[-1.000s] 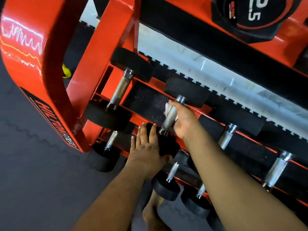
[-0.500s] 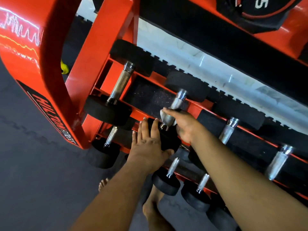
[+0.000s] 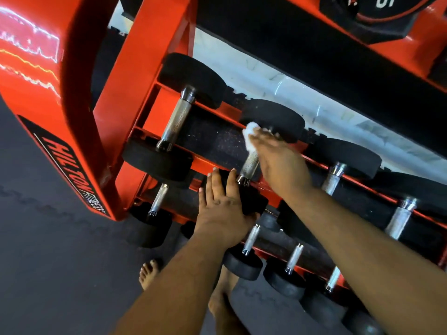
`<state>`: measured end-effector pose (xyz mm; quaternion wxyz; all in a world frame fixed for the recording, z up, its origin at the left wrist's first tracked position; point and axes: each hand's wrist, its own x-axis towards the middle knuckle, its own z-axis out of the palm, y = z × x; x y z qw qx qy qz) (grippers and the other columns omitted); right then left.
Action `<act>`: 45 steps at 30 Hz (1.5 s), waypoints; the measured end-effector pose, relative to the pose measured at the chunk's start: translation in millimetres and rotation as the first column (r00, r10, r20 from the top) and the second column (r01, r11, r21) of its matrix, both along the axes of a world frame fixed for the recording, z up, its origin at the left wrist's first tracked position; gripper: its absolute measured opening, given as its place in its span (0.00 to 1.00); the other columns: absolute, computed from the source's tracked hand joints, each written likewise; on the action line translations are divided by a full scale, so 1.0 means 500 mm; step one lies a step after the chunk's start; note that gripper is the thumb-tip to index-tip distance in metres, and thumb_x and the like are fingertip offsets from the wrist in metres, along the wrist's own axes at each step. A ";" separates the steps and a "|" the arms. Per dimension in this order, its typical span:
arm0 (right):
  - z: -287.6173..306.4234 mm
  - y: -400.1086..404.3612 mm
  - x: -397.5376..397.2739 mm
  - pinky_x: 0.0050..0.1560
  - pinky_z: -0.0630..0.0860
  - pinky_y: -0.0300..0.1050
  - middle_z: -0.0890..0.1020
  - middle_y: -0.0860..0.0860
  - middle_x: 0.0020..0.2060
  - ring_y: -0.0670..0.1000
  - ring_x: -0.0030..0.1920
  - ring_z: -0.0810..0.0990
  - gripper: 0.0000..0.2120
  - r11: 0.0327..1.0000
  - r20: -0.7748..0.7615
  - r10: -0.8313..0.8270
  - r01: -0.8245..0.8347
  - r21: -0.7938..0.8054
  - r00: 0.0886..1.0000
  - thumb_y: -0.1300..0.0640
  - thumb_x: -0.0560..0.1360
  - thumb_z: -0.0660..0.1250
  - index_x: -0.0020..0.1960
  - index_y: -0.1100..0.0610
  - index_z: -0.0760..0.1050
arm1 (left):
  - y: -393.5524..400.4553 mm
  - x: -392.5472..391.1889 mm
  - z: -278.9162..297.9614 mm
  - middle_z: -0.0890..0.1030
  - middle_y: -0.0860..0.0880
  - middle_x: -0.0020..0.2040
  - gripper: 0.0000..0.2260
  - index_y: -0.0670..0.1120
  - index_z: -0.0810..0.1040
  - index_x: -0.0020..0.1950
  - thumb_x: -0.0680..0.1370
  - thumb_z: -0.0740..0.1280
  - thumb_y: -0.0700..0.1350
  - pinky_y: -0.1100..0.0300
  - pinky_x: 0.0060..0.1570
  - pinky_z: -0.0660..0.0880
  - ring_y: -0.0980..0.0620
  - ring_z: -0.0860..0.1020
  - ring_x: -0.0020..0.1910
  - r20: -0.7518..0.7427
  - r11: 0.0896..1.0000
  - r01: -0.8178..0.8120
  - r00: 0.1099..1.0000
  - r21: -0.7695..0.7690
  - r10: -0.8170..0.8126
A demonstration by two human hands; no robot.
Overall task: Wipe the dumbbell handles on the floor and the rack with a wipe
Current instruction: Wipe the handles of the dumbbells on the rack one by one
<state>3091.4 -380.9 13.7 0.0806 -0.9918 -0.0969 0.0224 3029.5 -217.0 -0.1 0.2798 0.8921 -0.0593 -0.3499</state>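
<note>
Bare feet point(image 3: 150, 273) stand on the dark floor mat point(image 3: 60, 250) just below the lowest row of small dumbbells point(image 3: 244, 259), the part of the scene most exposed if a weight rolls off its rail. Above them, the person's left hand point(image 3: 223, 209) lies flat with fingers straight and close together, pressing on the near black head point(image 3: 251, 201) of a dumbbell on the middle shelf of the red rack point(image 3: 79, 131). That bracing looks like the safeguard: if the palm slides off the rubber while the other hand rubs, the weight could turn or creep forward on its rails toward the toes below. Farther up, the right hand point(image 3: 278, 160) is blurred but appears curled round the upper part of the knurled steel handle point(image 3: 250, 165), holding a crumpled white wipe point(image 3: 250, 136) against it just under the far head point(image 3: 273, 119). The wipe shows only at the fingertips, so it could slip free or bunch up and leave parts of the grip untouched. The handle's long axis runs front to back across the shelf, tilted up and slightly right in the head view, its near collar pointing toward the person and its far end toward the wall. A neighbouring handle point(image 3: 175, 122) to the left lies nearly parallel.
</note>
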 end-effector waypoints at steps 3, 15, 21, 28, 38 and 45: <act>-0.051 -0.005 -0.022 0.76 0.58 0.63 0.75 0.53 0.71 0.55 0.75 0.69 0.25 0.905 -0.223 0.307 -0.356 -0.231 0.925 0.61 0.76 0.54 0.70 0.56 0.76 | 0.000 0.000 0.000 0.30 0.42 0.80 0.49 0.51 0.33 0.81 0.77 0.65 0.66 0.42 0.79 0.36 0.44 0.30 0.80 0.014 1.000 0.012 1.000 -0.002 -0.012; -0.034 -0.047 -0.065 0.76 0.58 0.61 0.77 0.51 0.70 0.52 0.76 0.67 0.24 0.864 -0.292 0.489 -0.502 0.037 0.822 0.66 0.74 0.62 0.69 0.57 0.77 | -0.001 -0.008 -0.004 0.31 0.42 0.81 0.49 0.51 0.34 0.82 0.77 0.66 0.65 0.42 0.79 0.37 0.44 0.31 0.80 0.050 1.000 -0.005 0.999 -0.018 0.006; -0.014 -0.045 -0.115 0.63 0.74 0.35 0.83 0.45 0.59 0.43 0.58 0.82 0.21 0.842 -0.295 -0.135 0.267 0.469 0.946 0.68 0.81 0.61 0.68 0.50 0.77 | 0.000 -0.010 -0.007 0.30 0.42 0.80 0.48 0.52 0.32 0.81 0.78 0.65 0.64 0.42 0.79 0.36 0.44 0.30 0.80 0.071 1.000 0.000 0.997 -0.019 0.002; -0.029 0.080 -0.002 0.59 0.76 0.49 0.84 0.53 0.53 0.51 0.51 0.81 0.12 -0.408 -0.751 -0.510 0.651 0.640 0.419 0.67 0.82 0.60 0.55 0.54 0.79 | -0.002 -0.011 -0.005 0.32 0.41 0.81 0.48 0.51 0.32 0.81 0.78 0.65 0.64 0.43 0.79 0.36 0.43 0.32 0.80 0.091 1.000 0.002 0.996 0.001 -0.002; -0.009 0.023 -0.081 0.52 0.83 0.52 0.86 0.45 0.48 0.49 0.51 0.85 0.12 0.263 -0.464 -0.584 0.696 0.668 0.666 0.59 0.79 0.65 0.47 0.43 0.82 | 0.075 -0.022 -0.015 0.35 0.46 0.83 0.48 0.51 0.32 0.81 0.77 0.60 0.69 0.42 0.79 0.37 0.53 0.29 0.78 0.293 1.000 -0.007 0.956 -0.005 0.008; 0.019 0.172 -0.005 0.58 0.79 0.51 0.85 0.42 0.48 0.43 0.50 0.83 0.07 0.410 -0.313 -0.448 0.504 0.761 0.837 0.58 0.81 0.65 0.52 0.47 0.79 | 0.220 0.052 -0.012 0.44 0.45 0.84 0.42 0.48 0.48 0.84 0.78 0.61 0.66 0.42 0.79 0.39 0.48 0.38 0.82 0.538 0.973 -0.230 0.825 0.036 0.175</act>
